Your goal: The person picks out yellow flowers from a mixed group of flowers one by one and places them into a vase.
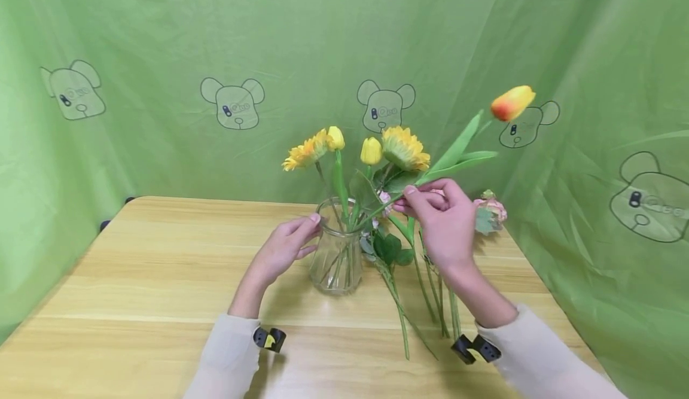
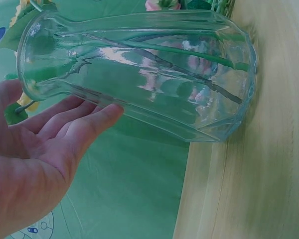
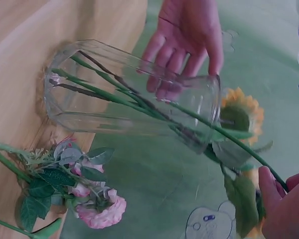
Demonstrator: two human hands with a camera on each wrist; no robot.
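A clear glass vase (image 1: 336,261) stands upright on the table, holding two yellow tulips (image 1: 371,151) and two sunflowers (image 1: 406,149). Its stems cross inside the glass. My left hand (image 1: 287,243) touches the vase's left side with nearly straight fingers, the thumb at the rim; the left wrist view shows the fingers (image 2: 84,124) lying along the glass. Between thumb and fingers, my right hand (image 1: 447,219) pinches the stem of an orange-yellow tulip (image 1: 513,103). That tulip leans up to the right, its lower stem (image 3: 239,144) passing through the vase mouth.
Right of the vase, several loose flowers lie on the wooden table (image 1: 177,267), stems toward the front. Among them are a pink flower (image 1: 492,212) and dark green leaves (image 1: 393,249). A green curtain (image 1: 301,40) with bear-head outlines surrounds the table's back and sides.
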